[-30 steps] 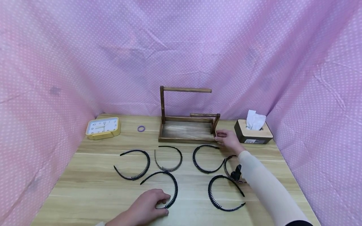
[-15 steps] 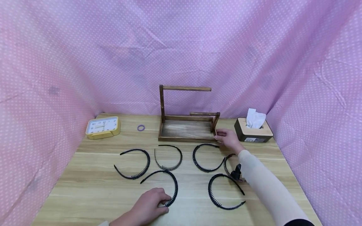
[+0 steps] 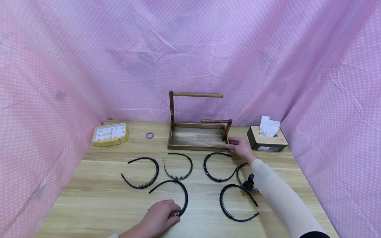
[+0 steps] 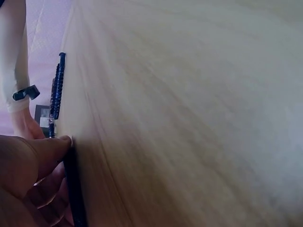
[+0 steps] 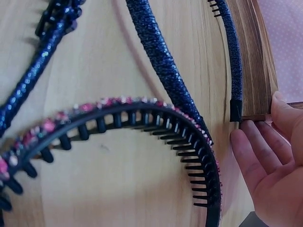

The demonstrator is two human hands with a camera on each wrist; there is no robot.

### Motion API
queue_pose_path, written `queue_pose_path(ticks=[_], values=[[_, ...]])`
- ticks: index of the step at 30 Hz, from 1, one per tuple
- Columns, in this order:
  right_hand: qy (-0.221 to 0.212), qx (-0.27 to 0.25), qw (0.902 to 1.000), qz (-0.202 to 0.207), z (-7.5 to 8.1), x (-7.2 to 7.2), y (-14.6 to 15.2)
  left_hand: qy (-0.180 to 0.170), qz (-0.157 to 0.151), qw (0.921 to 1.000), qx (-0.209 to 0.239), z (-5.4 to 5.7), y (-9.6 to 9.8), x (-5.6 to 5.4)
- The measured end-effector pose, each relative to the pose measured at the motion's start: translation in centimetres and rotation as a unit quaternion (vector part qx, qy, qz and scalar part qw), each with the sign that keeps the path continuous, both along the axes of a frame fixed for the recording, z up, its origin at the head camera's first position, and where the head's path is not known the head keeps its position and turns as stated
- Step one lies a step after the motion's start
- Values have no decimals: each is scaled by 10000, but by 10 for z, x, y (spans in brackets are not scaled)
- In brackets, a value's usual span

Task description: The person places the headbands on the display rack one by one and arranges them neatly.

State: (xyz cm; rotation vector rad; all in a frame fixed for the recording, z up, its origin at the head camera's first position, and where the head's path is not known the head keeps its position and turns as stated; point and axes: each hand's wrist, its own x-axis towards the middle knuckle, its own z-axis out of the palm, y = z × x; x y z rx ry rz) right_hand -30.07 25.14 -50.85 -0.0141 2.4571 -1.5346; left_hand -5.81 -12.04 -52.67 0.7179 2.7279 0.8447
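At the front of the table my left hand [image 3: 160,216] pinches the lower end of a black toothed headband [image 3: 185,195]. The left wrist view shows thumb and fingers on either side of that dark band, close over the wood. My right hand [image 3: 242,148] grips the right front corner of a brown wooden rack [image 3: 196,147], a shallow tray with two posts and horizontal bars. In the right wrist view the thumb lies over the tray's rim and the fingertips rest against its outer end. A glittery dark headband [image 5: 235,71] lies right along the tray's front.
Several other headbands lie around, including left [image 3: 156,170] and right [image 3: 221,201] ones. A pink-jewelled headband [image 5: 118,103] is partly under the right forearm. Behind stand a yellow clock [image 3: 110,142] and a tissue box [image 3: 265,145]; a purple ring [image 3: 149,135] lies near the clock.
My left hand has shifted slightly right, its thumb and fingers drawing together on the headband's lower end. The right hand stays at the rack's corner. The other headbands have not moved.
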Motion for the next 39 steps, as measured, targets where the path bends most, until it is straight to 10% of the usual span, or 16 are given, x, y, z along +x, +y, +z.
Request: queue_pose_path(ticks=[8, 22, 28, 39], values=[[-4, -62, 10000, -15, -5, 1, 4, 726, -263, 9968, 190, 7, -8, 5], [-15, -50, 10000, -2, -6, 1, 10, 780, -171, 9902, 1148, 79, -15, -3], [32, -63, 10000, -33, -7, -1, 6, 512, 286, 9816, 1816, 96, -18, -32], [197, 76, 9997, 101, -5, -3, 7, 97, 1205, 9568, 2646, 111, -5, -118]])
